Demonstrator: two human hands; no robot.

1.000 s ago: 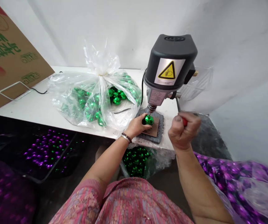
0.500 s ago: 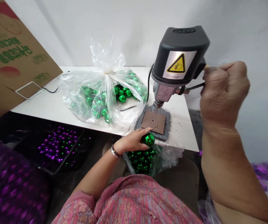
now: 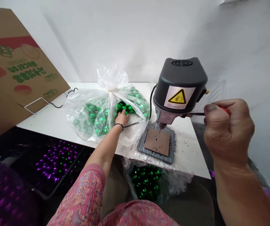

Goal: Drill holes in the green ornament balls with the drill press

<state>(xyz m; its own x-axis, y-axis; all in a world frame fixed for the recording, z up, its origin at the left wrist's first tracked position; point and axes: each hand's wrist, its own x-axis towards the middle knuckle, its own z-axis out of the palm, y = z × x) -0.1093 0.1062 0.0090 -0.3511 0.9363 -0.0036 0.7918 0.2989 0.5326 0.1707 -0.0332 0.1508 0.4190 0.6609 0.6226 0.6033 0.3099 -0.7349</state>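
My right hand point(image 3: 229, 128) is wrapped round the red knob point(image 3: 226, 110) of the feed lever on a small black drill press point(image 3: 180, 81). Below its chuck point(image 3: 162, 125), the drill bit stands above a brown square board point(image 3: 157, 142) with a hole in it, which lies on the grey base point(image 3: 170, 158). My left hand point(image 3: 122, 119) reaches into a torn opening in a knotted clear plastic bag point(image 3: 82, 121). Its fingers stretch out over the shiny green balls point(image 3: 128, 108) inside; their tips are partly hidden among them.
A cardboard box point(image 3: 19, 75) leans at the left of the white table point(image 3: 191, 150). An open bag of green balls point(image 3: 146, 182) is below the table's front edge. Purple balls point(image 3: 52, 163) lie in a dark tray, lower left. A purple-filled bag point(image 3: 3, 194) stands nearer.
My left hand has left the board's front edge, where it held a green ball, and moved into the clear bag, without that ball visible. My right hand stays at the lever. The camera view has shifted.
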